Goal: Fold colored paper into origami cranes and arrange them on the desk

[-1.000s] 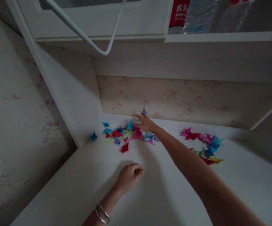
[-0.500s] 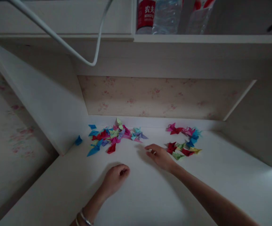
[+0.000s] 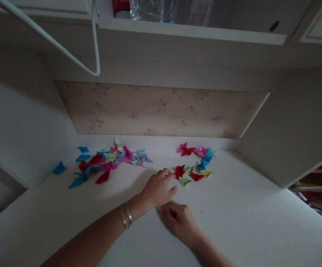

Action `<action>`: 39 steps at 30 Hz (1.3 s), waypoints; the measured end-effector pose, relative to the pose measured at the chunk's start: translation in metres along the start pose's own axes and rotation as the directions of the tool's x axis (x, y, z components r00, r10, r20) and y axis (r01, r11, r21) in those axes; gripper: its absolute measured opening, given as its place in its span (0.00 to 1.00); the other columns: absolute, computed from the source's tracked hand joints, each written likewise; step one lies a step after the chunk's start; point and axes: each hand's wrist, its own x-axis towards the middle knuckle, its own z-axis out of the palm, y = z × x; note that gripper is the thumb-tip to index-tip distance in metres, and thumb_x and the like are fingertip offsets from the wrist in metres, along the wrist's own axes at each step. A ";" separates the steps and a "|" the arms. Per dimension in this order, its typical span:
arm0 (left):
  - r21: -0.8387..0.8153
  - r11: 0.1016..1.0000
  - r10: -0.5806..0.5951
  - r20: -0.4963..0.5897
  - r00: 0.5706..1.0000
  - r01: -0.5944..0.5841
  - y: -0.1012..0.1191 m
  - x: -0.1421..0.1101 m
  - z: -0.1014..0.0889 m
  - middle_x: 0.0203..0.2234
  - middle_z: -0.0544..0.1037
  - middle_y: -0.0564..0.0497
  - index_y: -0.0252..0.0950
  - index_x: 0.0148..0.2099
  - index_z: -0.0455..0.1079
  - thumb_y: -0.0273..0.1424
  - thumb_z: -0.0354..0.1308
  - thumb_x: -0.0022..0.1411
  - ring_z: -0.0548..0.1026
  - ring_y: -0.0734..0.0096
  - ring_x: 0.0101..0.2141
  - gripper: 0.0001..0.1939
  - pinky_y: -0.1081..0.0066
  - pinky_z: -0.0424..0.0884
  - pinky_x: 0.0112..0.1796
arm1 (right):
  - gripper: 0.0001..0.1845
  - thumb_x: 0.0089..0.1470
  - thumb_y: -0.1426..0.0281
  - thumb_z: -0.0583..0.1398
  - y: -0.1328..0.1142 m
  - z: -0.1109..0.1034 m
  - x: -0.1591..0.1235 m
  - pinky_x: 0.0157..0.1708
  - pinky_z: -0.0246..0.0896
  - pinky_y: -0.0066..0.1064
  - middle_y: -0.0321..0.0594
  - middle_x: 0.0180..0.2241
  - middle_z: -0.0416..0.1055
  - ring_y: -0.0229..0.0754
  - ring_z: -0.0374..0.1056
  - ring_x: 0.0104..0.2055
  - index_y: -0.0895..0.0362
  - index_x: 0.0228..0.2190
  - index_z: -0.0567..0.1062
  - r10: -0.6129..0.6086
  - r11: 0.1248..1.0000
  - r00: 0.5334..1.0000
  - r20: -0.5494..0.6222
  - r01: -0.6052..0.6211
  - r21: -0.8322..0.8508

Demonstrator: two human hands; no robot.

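My left hand (image 3: 158, 187), with bracelets on the wrist, reaches across with thumb and fingers apart. Its fingertips are at the left edge of a red paper crane (image 3: 179, 171); whether they touch it I cannot tell. Just below, my right hand (image 3: 181, 221) rests near the white desktop with its fingers curled in, and nothing shows in it. Around the red crane lie a light green folded crane (image 3: 185, 181), a yellow one (image 3: 206, 173) and a blue one (image 3: 204, 161), in a curved row. A larger heap of coloured paper cranes (image 3: 110, 157) lies to the left.
A lone blue folded piece (image 3: 59, 168) sits by the left side panel. The white desktop (image 3: 241, 207) runs back to a wallpapered wall (image 3: 161, 109). Overhead are a shelf (image 3: 191, 32) with plastic bottles (image 3: 146, 9) and a hanging white cable (image 3: 66, 53).
My left hand has moved right and forward to the red crane, its fingers spreading. My right hand has drawn back toward me and curled. The view has turned to the right.
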 end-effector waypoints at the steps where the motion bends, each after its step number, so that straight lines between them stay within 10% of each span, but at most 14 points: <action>1: 0.022 0.999 0.039 0.022 0.999 -0.039 0.008 0.017 0.008 0.52 0.66 0.45 0.40 0.54 0.65 0.39 0.54 0.60 0.66 0.60 0.50 0.20 0.63 0.62 0.52 | 0.16 0.57 0.66 0.51 -0.001 -0.001 0.000 0.23 0.50 0.25 0.34 0.20 0.68 0.34 0.58 0.21 0.55 0.27 0.77 -0.023 1.000 1.000 0.019 0.024 -0.019; 4: 0.085 0.987 0.125 0.104 0.987 -0.134 0.024 0.062 0.035 0.58 0.60 0.45 0.45 0.58 0.61 0.44 0.54 0.58 0.59 0.53 0.56 0.26 0.49 0.59 0.53 | 0.14 0.56 0.71 0.52 -0.002 -0.003 -0.001 0.27 0.53 0.24 0.34 0.24 0.72 0.35 0.64 0.25 0.53 0.27 0.76 -0.091 0.990 0.991 0.095 0.101 -0.101; 10: 0.122 0.991 -0.071 0.212 0.975 0.045 0.027 0.109 0.084 0.62 0.52 0.41 0.51 0.64 0.51 0.59 0.57 0.47 0.50 0.37 0.59 0.45 0.39 0.57 0.48 | 0.11 0.54 0.73 0.54 0.004 -0.003 0.000 0.27 0.52 0.25 0.34 0.26 0.75 0.36 0.68 0.27 0.52 0.27 0.75 -0.085 0.955 0.980 0.181 0.132 -0.265; 22: 0.189 0.975 0.086 0.176 0.981 -0.119 0.049 0.133 0.112 0.54 0.63 0.42 0.50 0.59 0.60 0.55 0.51 0.55 0.64 0.45 0.50 0.32 0.48 0.61 0.45 | 0.08 0.50 0.73 0.56 0.013 -0.002 0.002 0.26 0.49 0.28 0.40 0.28 0.77 0.42 0.71 0.29 0.55 0.24 0.74 -0.046 0.946 0.984 0.175 0.099 -0.307; 39: 0.253 0.926 0.174 0.370 0.913 -0.279 0.026 0.092 0.069 0.48 0.70 0.43 0.47 0.52 0.68 0.45 0.48 0.59 0.70 0.50 0.46 0.21 0.50 0.70 0.38 | 0.14 0.57 0.72 0.51 -0.001 -0.005 0.002 0.31 0.53 0.25 0.36 0.29 0.77 0.38 0.70 0.31 0.52 0.30 0.76 -0.091 0.961 0.979 0.185 0.135 -0.240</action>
